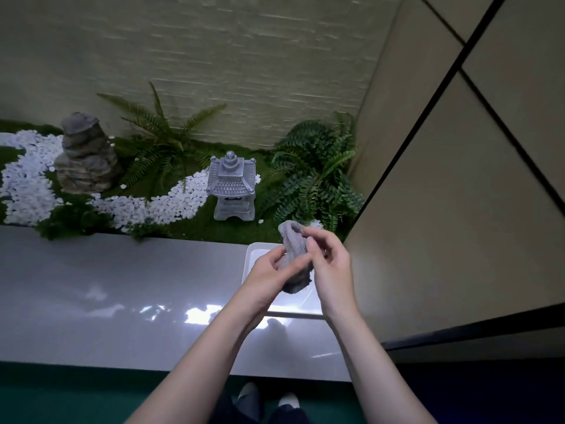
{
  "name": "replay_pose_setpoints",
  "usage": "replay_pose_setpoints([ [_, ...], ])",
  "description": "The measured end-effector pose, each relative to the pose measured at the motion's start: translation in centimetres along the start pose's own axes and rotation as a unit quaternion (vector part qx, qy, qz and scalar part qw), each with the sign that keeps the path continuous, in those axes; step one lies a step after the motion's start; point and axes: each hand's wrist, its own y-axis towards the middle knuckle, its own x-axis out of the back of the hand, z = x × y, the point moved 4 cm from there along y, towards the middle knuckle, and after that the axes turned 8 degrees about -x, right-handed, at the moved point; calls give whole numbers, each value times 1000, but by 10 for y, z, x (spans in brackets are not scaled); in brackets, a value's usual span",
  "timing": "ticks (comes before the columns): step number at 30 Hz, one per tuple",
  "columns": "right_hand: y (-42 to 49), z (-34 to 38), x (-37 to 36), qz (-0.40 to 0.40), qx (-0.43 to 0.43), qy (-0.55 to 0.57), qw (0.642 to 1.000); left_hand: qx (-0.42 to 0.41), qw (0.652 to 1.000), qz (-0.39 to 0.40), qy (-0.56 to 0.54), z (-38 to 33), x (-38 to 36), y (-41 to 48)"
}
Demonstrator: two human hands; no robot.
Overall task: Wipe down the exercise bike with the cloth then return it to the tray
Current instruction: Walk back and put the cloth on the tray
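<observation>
Together, both hands, left [269,270] and right [331,264], grip the grey cloth [295,258] just above the white tray [253,255] on the bench [122,286].

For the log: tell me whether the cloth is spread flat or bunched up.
Bunched up. The grey cloth is a crumpled roll held between the left hand and right hand, over the white tray.

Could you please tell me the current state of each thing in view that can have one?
cloth: bunched up, held in both hands over the tray
left hand: grips the cloth's lower part
right hand: pinches the cloth from the right
tray: on the white ledge, cloth not laid in it yet
stone lantern: upright
</observation>
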Motion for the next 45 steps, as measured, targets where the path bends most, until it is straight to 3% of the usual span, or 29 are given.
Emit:
replay_pose_setpoints([
  [4, -2, 5, 8, -18, 58, -54, 997, -4, 1000, -17, 11, 2, 9, 0],
  [9, -3, 1, 19, -33, 63, -24, 997, 14, 999, -44, -11, 2, 12, 3],
  [13, -7, -13, 27, -45, 3, 51, 998, 15, 999, -52, 6, 2, 12, 4],
  [17, -13, -36, 25, -74, -133, 103, 983, -9, 999, -39, 27, -1, 11, 2],
  [19, -17, -40, 22, -52, -182, 140, 972, -32, 996, -34, 70, -5, 10, 0],
  [31, -21, -43, 6, 76, -235, 163, 955, -75, 973, 24, 218, -13, 5, -9],
  [34, -23, -49, 5, 81, -251, 223, 938, -75, 969, 4, 236, -14, 13, -11],
  [38, -22, -57, 11, 54, -273, 301, 912, -36, 987, -88, 128, -12, 31, -15],
  [45, -21, -58, 18, 44, -259, 290, 920, 48, 978, -148, -142, 15, 39, -23],
])
